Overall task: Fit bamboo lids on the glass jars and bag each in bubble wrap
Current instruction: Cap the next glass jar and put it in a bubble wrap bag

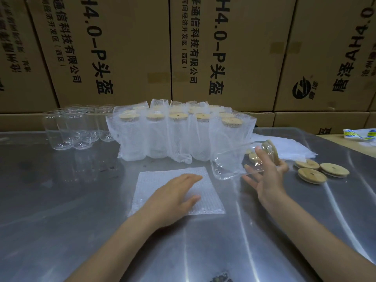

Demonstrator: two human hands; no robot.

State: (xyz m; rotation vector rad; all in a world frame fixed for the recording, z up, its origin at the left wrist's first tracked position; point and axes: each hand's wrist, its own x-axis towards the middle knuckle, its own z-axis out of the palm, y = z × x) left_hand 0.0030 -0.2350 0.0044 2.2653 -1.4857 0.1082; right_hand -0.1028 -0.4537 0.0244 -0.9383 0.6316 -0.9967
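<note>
My right hand point(266, 176) holds a clear glass jar point(230, 165) tilted on its side just above the metal table point(81, 200), fingers curled round its upper end. A bamboo lid point(273, 151) sits on the jar's mouth, pointing right. My left hand point(173, 198) lies flat, fingers straight, on a flat bubble wrap bag point(211, 200) in front of me. Several bagged, lidded jars point(179, 133) stand in rows behind. Several bare jars point(75, 127) stand at the back left. Loose bamboo lids point(321, 170) lie at the right.
A pile of flat bubble wrap bags point(289, 147) lies behind the loose lids. Stacked cardboard cartons point(223, 53) form a wall behind the table. A white and blue packet point(360, 134) rests on a carton at far right.
</note>
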